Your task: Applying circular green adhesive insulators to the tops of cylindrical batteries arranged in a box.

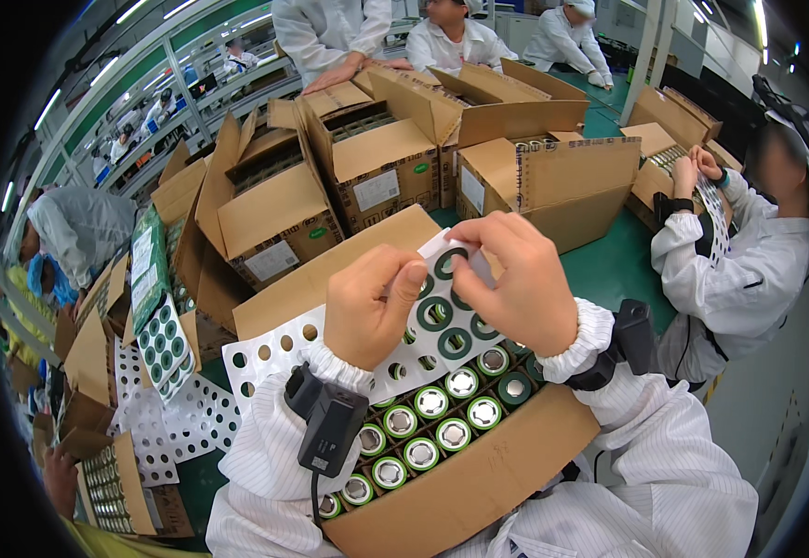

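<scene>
At the left of the frame I note loose punched sheets (195, 423); a passing sleeve could drag them. Toward centre, the cable below the black module (333, 439) could catch on a carton flap if the forearm swings.

The left hand (372, 302) brings thumb and forefinger together above the held sheet (276, 361); whether anything is pinched between them I cannot tell. This sheet slants across mid-frame, over the batteries (431, 402) in the open box (470, 474); I cannot confirm whether it touches them.

The right hand (516, 284) curls thumb and forefinger close together at the sheet's upper end, beside the green rings (435, 299); exact contact is hidden. Caution: uneven pull between the hands could crease the sheet or tear it between holes. A ring lifted by one edge could fold or cling to a fingertip. A slipping sheet could carry rings out of line with the battery tops.

Materials, left to right: the sheets are thin, white and smooth, with round holes; the batteries are cylinders with shiny metal ends and bright green rims; the rings are flat, dark and matt; the box is stiff brown cardboard.
</scene>
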Available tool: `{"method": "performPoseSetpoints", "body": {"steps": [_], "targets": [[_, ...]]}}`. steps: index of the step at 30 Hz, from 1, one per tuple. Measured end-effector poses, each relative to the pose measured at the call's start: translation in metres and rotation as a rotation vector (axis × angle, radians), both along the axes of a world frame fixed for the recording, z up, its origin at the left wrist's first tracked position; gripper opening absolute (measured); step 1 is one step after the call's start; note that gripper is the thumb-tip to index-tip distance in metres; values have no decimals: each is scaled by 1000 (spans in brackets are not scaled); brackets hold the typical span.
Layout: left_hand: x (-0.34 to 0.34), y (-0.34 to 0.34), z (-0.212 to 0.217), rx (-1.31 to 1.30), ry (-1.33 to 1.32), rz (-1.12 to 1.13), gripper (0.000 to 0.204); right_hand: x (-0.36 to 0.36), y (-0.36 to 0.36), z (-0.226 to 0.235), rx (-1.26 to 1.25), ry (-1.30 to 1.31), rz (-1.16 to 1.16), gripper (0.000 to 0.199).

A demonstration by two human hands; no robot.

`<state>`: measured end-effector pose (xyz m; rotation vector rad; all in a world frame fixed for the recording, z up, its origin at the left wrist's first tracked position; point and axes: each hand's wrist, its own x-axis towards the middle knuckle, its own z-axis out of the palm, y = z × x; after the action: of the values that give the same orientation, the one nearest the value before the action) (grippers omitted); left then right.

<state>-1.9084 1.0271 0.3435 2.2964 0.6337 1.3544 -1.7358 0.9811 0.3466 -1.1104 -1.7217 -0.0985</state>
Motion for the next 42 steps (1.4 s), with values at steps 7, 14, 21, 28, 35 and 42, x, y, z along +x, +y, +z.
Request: {"method": "performPoseSetpoints", "body": {"steps": [7,14,21,28,35,42], "targets": [[2,-3,-2,-55,-13,57,30,11,1,1,-61,179,-58,21],[-2,4,7,311,165,75,56,7,-5,1,43,-54,21,26],[4,-4,2,-150,176,-15,46,9,-11,2,16,120,121,34],[1,-1,10,15,3,20,31,9,-22,-11,-379,107,172,27],[-8,-5,24,-86,28,31,7,8,-24,-12,-251,67,224,20],[-6,-3,16,310,-78,342,13,-4,-30,-14,-95,-134,183,42]]}}
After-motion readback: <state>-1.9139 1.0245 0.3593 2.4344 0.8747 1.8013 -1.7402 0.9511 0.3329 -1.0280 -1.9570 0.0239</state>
